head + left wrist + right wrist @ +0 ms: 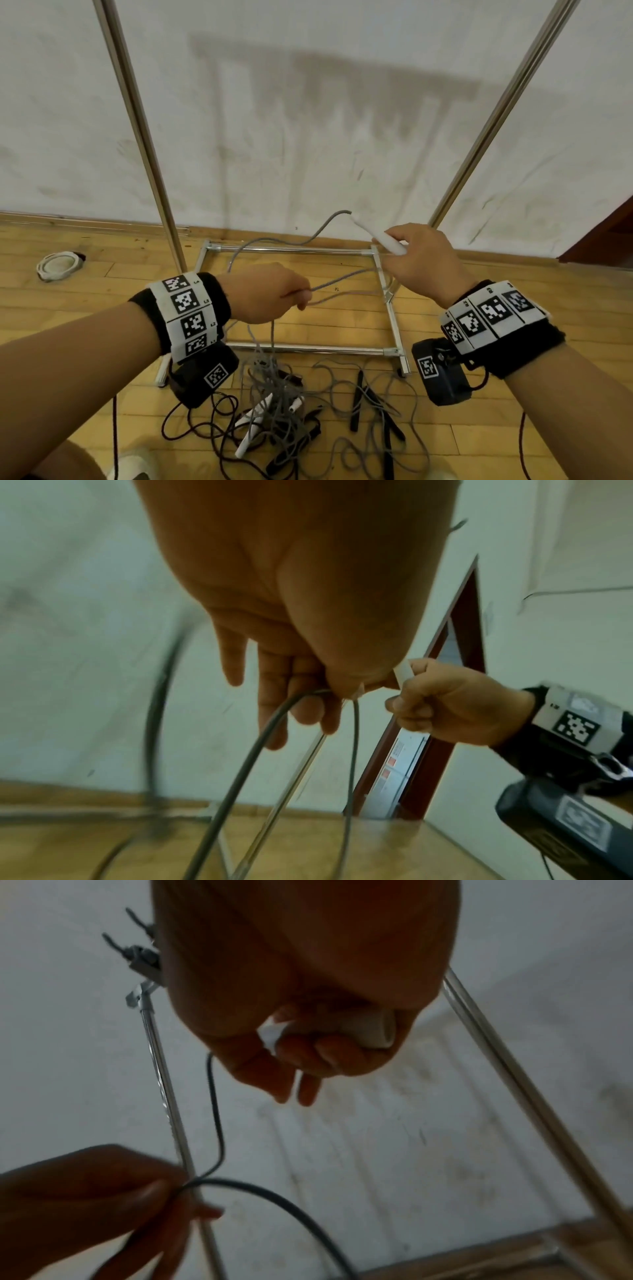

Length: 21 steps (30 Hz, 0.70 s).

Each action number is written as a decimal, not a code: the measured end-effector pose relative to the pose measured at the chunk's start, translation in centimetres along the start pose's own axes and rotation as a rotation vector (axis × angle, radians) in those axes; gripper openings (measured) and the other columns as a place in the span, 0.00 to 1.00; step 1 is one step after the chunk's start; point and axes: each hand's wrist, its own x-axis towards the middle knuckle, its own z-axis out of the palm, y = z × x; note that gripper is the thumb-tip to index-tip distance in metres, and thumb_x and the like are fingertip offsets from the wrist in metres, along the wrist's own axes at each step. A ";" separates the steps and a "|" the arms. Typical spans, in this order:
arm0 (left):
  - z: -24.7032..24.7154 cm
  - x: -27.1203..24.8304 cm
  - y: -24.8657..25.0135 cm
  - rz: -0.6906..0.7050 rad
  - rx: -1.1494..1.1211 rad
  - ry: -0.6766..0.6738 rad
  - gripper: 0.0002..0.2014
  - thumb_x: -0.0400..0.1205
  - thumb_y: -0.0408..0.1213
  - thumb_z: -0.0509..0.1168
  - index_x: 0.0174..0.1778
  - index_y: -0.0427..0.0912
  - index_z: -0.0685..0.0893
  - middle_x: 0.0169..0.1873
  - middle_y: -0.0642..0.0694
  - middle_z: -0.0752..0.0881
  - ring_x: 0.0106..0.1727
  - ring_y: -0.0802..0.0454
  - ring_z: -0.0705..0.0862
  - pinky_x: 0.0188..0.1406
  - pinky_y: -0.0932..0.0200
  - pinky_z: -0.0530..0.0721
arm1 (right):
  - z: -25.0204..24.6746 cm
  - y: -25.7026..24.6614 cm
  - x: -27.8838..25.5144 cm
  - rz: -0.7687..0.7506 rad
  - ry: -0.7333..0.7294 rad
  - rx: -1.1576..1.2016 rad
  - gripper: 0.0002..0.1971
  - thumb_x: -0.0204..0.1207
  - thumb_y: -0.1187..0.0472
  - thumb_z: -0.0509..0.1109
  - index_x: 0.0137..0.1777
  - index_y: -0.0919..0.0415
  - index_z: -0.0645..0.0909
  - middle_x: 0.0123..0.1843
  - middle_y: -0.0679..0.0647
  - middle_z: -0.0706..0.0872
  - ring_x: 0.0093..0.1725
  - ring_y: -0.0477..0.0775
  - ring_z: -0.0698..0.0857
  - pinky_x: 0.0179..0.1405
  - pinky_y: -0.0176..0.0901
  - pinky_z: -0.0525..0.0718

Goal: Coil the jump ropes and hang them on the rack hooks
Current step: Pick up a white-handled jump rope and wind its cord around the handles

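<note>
Rack [294,251]: bright polished metal tube, glossy, smooth, both uprights and base frame. Grey rope [274,240]: matt, looks braided or woven cord, slightly rough. White handle [380,237]: smooth plastic, faint sheen. Black handles [358,399] on floor: matt, plastic or rubber, cannot tell. Floor [85,308]: wood boards, light varnish, soft sheen. Wall [308,120]: white matt paint, scuffed and smudged. Wristbands [186,315]: black cloth with white printed marker panels, matt. Door frame [462,647]: dark red wood, semi-gloss.
</note>
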 end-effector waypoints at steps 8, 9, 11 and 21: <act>-3.1 -0.1 2.5 0.156 -0.144 0.420 0.14 0.91 0.43 0.55 0.45 0.46 0.83 0.22 0.54 0.75 0.25 0.62 0.77 0.27 0.68 0.70 | 1.5 -3.7 -1.7 -0.175 -0.113 0.381 0.07 0.75 0.55 0.76 0.46 0.38 0.86 0.32 0.42 0.87 0.27 0.41 0.81 0.26 0.30 0.73; -3.2 0.1 2.6 0.147 -0.182 0.449 0.15 0.91 0.42 0.55 0.43 0.44 0.83 0.21 0.55 0.73 0.24 0.64 0.76 0.26 0.70 0.70 | 1.7 -4.0 -1.7 -0.166 -0.109 0.395 0.05 0.77 0.54 0.75 0.43 0.40 0.86 0.33 0.45 0.88 0.28 0.44 0.82 0.27 0.36 0.76; -3.4 0.3 2.5 0.126 -0.279 0.475 0.16 0.90 0.44 0.57 0.43 0.43 0.84 0.20 0.55 0.74 0.23 0.64 0.75 0.26 0.71 0.71 | 1.7 -4.1 -1.4 -0.139 -0.068 0.404 0.08 0.79 0.53 0.73 0.40 0.51 0.88 0.34 0.52 0.89 0.32 0.51 0.85 0.34 0.47 0.80; 1.0 0.6 0.1 0.016 -0.393 -0.027 0.12 0.92 0.41 0.53 0.51 0.46 0.82 0.47 0.55 0.89 0.47 0.65 0.83 0.50 0.62 0.80 | 0.6 -3.6 -0.3 -0.144 0.164 0.392 0.19 0.80 0.52 0.72 0.34 0.68 0.80 0.21 0.47 0.70 0.22 0.44 0.67 0.24 0.39 0.66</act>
